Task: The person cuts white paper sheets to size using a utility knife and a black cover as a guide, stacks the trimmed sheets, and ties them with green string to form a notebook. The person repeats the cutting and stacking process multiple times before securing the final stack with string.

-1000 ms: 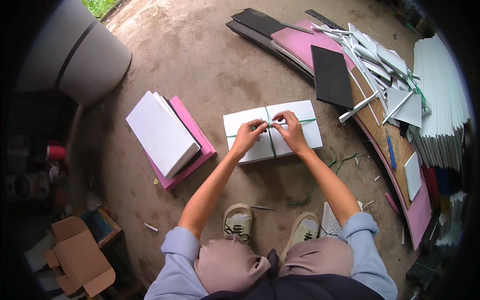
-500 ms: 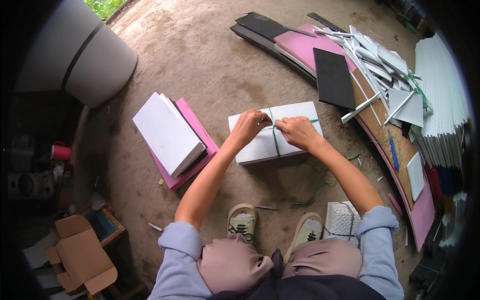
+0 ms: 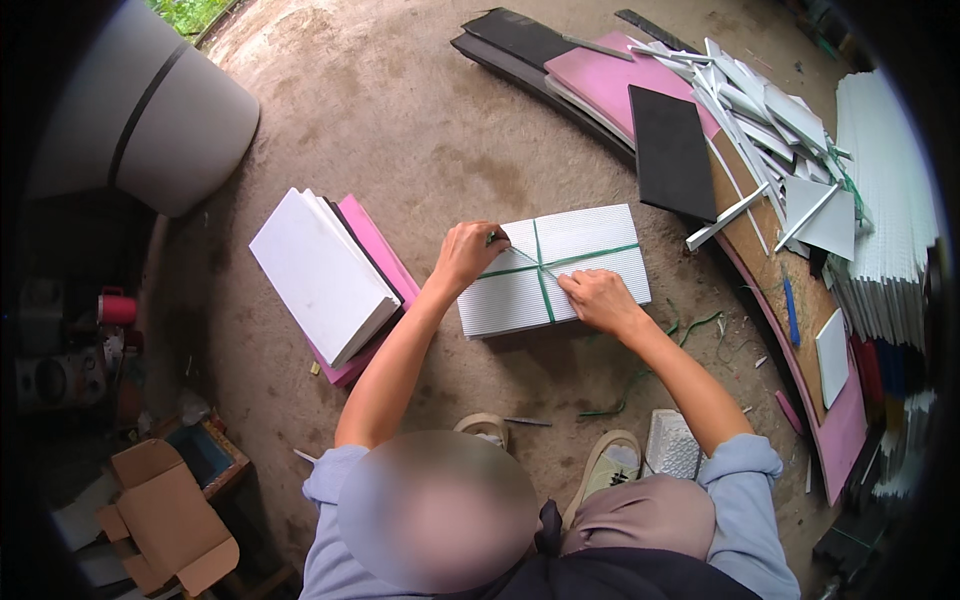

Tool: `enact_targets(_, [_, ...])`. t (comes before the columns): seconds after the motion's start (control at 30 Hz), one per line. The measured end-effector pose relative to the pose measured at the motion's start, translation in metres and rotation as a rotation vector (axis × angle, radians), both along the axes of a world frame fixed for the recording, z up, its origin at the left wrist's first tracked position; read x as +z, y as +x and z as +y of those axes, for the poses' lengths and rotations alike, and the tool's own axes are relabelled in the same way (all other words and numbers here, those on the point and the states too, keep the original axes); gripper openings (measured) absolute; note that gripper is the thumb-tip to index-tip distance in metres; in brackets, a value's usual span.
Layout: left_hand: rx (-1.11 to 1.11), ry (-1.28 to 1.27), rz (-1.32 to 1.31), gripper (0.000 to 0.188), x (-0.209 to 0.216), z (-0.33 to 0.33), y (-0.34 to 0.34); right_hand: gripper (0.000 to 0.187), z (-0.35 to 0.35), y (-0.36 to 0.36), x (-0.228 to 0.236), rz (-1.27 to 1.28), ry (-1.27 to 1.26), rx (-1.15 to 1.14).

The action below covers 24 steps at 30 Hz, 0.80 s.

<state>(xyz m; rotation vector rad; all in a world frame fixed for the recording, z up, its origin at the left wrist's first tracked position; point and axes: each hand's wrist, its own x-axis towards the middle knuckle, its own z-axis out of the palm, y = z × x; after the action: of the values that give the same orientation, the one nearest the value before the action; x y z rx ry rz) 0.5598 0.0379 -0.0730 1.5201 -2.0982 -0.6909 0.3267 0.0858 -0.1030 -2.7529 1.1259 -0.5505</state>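
Observation:
A stack of white ribbed sheets [image 3: 600,235] lies on the floor in front of me. Green string [image 3: 541,268] wraps it crosswise, both strands meeting near the middle of the top. At the stack's upper left, my left hand [image 3: 466,254] is closed in a pinch on one string end, which runs taut toward the crossing. My right hand [image 3: 602,299] rests over the stack's right half, thumb and fingers pinched on the other end, just right of the crossing. The fingertips partly hide both ends.
On the left, a pile of white boards [image 3: 318,275] sits on pink sheets [image 3: 380,245]. White offcuts [image 3: 760,110], a black board [image 3: 672,150] and a blue-handled tool [image 3: 791,312] lie to the right. Loose green string [image 3: 622,398] is on the floor; a cardboard box [image 3: 170,510] stands lower left.
My hands have moved apart from the crossing, left hand leftward and right hand toward me and slightly right. The string between them is drawn out, and the crossing is now uncovered.

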Motion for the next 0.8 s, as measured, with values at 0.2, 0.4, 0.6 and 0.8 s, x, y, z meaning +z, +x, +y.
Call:
enact_targets(0.2, [0.068, -0.171, -0.068, 0.016, -0.012, 0.009, -0.009, 0.010, -0.002, -0.001, 0.009, -0.122, 0.064, -0.037])
enact_targets(0.4, [0.243, -0.159, -0.166, 0.023, -0.029, 0.014, -0.043, 0.012, -0.002, -0.001, -0.008, -0.178, 0.057, -0.099])
enact_targets(0.6, [0.200, -0.227, 0.177, 0.024, -0.037, 0.017, -0.039, 0.016, -0.006, -0.005, -0.017, -0.320, 0.141, -0.014])
enact_targets(0.8, [0.237, -0.126, 0.171, 0.022, -0.035, 0.009, -0.039, 0.021, -0.016, -0.011, -0.013, -0.348, 0.224, 0.165])
